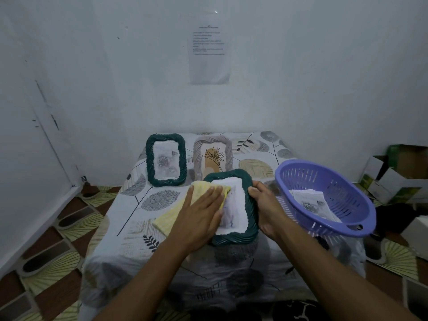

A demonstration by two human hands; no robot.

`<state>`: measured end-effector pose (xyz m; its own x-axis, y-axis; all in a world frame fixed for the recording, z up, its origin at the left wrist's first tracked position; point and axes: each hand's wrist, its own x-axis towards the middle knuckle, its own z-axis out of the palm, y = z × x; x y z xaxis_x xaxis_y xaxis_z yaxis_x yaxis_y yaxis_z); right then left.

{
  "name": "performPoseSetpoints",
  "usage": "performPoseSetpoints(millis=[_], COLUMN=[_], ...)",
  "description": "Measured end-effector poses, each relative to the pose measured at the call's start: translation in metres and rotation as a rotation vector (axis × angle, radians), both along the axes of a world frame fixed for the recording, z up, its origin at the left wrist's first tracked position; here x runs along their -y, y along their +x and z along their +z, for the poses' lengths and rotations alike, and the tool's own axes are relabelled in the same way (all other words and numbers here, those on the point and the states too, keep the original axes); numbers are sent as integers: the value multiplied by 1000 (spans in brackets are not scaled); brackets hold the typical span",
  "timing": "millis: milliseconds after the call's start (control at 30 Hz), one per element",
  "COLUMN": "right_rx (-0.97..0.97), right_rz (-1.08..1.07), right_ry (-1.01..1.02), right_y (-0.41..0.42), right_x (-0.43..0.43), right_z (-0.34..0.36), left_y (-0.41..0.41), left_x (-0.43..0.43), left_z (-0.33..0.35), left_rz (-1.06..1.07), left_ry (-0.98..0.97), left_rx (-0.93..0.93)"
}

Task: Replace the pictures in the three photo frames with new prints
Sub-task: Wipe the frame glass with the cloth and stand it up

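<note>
– Three frames logged? Positions, please.
– Far green frame [165, 159] and grey frame [213, 154] stand upright, side by side, at the back of the table [139, 205] near the wall. Near frame [252, 218], also green, is held tilted at centre front, just before the grey one.
– Left hand?
– Left hand [201, 212]: palm down, fingers straight and close together, pressing a yellow cloth [169, 218] onto the near frame's left half. The forearm reaches in from the lower left. The cloth's other end lies on the table.
– Right hand?
– Right hand [264, 205]: thumb on the front of the frame's right edge, other fingers out of sight behind it. It grips the frame. The forearm comes in from the lower right.
– Prints?
– Loose prints [315, 203] lie in a purple basket [342, 188] just right of the right hand; the top one shows a grey rose. The picture in the near frame is pale and blurred, so I cannot tell what it shows.
</note>
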<state>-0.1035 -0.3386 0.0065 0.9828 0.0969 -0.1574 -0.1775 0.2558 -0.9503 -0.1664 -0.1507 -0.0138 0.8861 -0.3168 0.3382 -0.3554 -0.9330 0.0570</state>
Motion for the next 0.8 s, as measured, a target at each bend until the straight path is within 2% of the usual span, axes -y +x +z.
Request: performPoseSetpoints(millis=[200, 300, 400, 567, 733, 800], right_rx=[22, 14, -13, -37, -63, -60], right_rz=[-88, -59, -13, -84, -90, -89], right_ry=[14, -16, -12, 33, 85, 93], right_y=[13, 10, 5, 13, 15, 16], right_x=[9, 4, -4, 3, 5, 5], right_z=[13, 9, 6, 11, 9, 10], left_y=[-18, -13, -5, -12, -6, -7], left_x=[4, 2, 4, 5, -11, -10], left_z=[-11, -4, 8, -4, 0, 1], left_rz=[-289, -226, -156, -305, -103, -97], left_ry=[-87, -36, -100, -126, -54, -76], left_rx=[-49, -32, -49, -89, 16, 8])
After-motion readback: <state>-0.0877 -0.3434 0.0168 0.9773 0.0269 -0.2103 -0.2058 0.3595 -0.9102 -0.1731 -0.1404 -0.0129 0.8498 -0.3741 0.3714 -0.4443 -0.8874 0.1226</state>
